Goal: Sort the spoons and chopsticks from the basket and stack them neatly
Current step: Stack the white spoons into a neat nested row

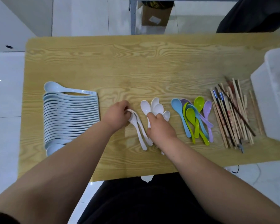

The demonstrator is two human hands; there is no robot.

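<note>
On the left of the wooden table [136, 62] lies a long, tidy row of pale blue spoons [70, 117], overlapped one on another, well apart from both hands. Just right of it, the left hand [118, 116] curls its fingers around the bowl ends of a few nested white spoons [141, 139]; their handles trail toward the near edge, passing just beside the right wrist. The right hand [160, 126] grips the fanned white spoons [157, 106] by their handles, with the bowls spread out beyond its fingertips. Further right, near that hand but not touching it, sits a loose pile of coloured spoons [194, 117] in blue, green and purple. Beside them lie the bundled chopsticks [233, 115], and the white basket [278, 94] stands at the table's right end.
</note>
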